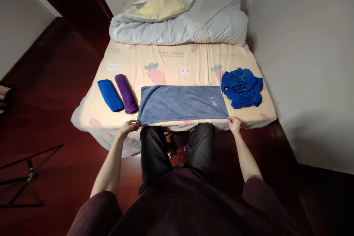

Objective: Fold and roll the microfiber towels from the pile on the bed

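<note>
A grey-blue towel (179, 103) lies spread flat near the front edge of the bed, with small pale lettering at its right end. My left hand (129, 127) pinches its near left corner. At the near right corner, the fingers of my right hand (234, 123) are closed on the cloth. Left of the towel lie a purple rolled towel (126, 94) and a blue folded towel (110, 95), side by side. A crumpled bright blue cloth (242, 88) with green markings sits just beyond the towel's right end.
The bed (132, 57) has a yellow sheet printed with carrots and cats. Across its far end lie a rolled pale quilt (177, 31) and a plastic-wrapped yellow pillow (163, 5). A wall (301, 51) runs along the right. Black tripod legs (30, 175) stand on the floor at left.
</note>
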